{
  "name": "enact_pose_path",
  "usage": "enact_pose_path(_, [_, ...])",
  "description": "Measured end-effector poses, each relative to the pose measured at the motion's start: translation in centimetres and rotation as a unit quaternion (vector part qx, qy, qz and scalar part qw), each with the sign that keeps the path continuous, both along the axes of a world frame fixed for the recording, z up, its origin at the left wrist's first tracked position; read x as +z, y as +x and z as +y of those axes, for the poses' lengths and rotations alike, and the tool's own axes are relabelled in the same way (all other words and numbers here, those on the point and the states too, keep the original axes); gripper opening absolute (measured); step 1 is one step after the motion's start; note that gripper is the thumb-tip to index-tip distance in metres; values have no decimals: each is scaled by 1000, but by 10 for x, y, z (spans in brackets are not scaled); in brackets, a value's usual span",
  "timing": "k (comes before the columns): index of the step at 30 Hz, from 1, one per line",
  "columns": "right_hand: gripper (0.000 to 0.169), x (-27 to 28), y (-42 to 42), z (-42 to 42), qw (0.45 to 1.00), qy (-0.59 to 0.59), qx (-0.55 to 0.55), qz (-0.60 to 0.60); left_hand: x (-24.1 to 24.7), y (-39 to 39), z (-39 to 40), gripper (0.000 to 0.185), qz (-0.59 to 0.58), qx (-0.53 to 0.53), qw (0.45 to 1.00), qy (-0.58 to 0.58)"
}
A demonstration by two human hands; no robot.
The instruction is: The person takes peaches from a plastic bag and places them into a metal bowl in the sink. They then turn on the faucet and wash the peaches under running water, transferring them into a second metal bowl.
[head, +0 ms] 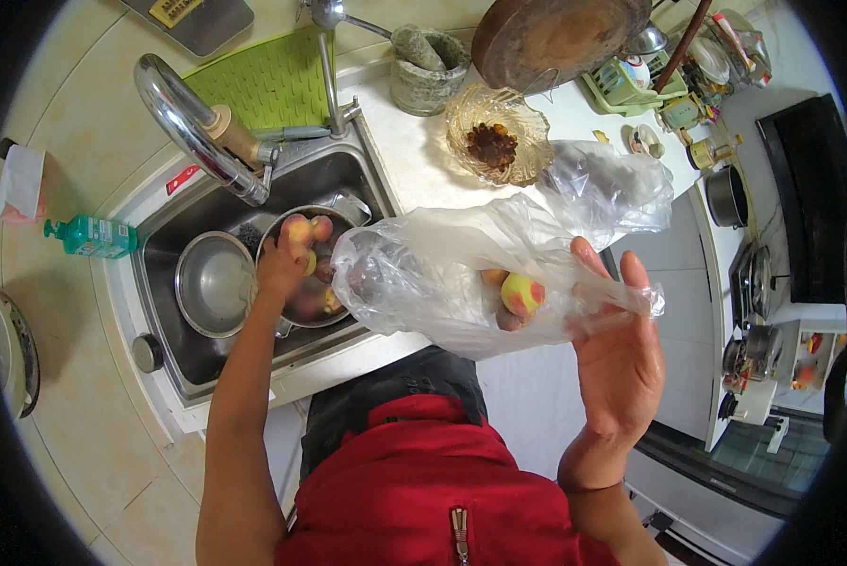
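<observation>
My left hand (282,269) reaches into a metal pot (316,324) in the sink, its fingers against peaches (297,229); their grip is partly hidden. Several peaches lie in this pot. With its palm up, my right hand (618,354) holds the end of a clear plastic bag (423,283), some film stretched over the fingers. Inside the bag, a yellow-red peach (522,294) and a few others show through. The bag's other end hangs open at the pot's right rim. A round metal bowl (214,283) with cloudy liquid stands left of the pot.
A chrome faucet (197,134) arches over the steel sink (182,368). Green pump bottle (98,237) stands at the left. Behind the bag are an amber glass bowl (459,127) with dark pieces, a stone mortar (423,88) and another plastic bag (614,187).
</observation>
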State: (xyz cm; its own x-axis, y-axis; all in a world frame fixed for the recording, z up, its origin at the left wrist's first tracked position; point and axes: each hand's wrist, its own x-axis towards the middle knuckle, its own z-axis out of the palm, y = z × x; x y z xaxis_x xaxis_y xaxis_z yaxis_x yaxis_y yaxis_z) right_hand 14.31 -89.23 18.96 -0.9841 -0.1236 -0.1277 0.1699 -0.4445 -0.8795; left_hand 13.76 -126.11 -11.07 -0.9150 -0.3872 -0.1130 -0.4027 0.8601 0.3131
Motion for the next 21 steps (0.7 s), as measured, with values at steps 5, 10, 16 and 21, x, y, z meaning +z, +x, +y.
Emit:
enact_pose_path(5, [51, -2, 4, 5, 1000, -1, 7, 4, 127, -12, 77, 20, 304, -159, 935, 89])
enact_pose_path(10, [51, -8, 7, 1, 1000, 2, 19, 11, 164, -4, 191, 10, 203, -386, 833, 342])
enact_pose_path(16, [51, -7, 10, -4, 999, 28, 34, 4, 94, -43, 284, 18, 46, -470, 821, 319])
enact_pose_path(21, [51, -7, 11, 4, 1000, -6, 22, 10, 65, -47, 300, 12, 114, -460, 812, 342])
